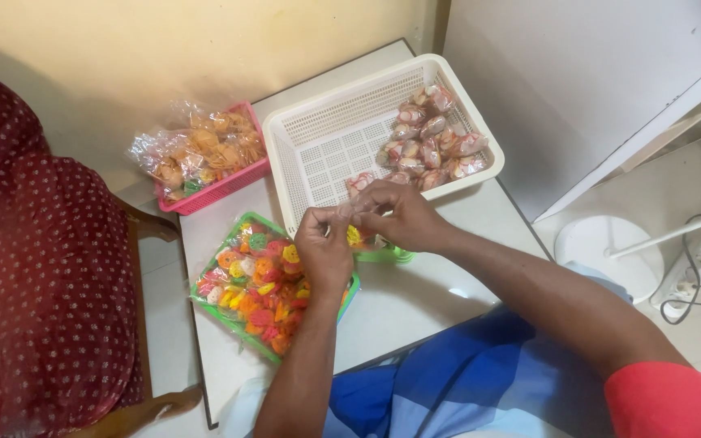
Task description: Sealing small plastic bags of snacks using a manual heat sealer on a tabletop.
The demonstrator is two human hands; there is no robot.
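A small clear packet (349, 212) sits pinched between both hands just above the near edge of the white basket, over the middle of the table (415, 300); it is mostly hidden by the fingers, so only a pale, crinkled bit of wrapping shows. The left hand (324, 247) has its grip closed on the packet's left end, and the right hand (399, 215) grasps the other end with thumb and fingertips. Below the left hand lies a green tray (263, 285) piled with flower-shaped snacks in red, orange, yellow and green. Just beyond the hands stands the white basket (342, 138), a slatted plastic one, with a heap of small filled packets (432, 138) in pink and white gathered at its right end. To the far left, a pink basket (221, 182) holds clear bags of orange snacks. A person in dark red dotted cloth (34, 259) sits at the left.
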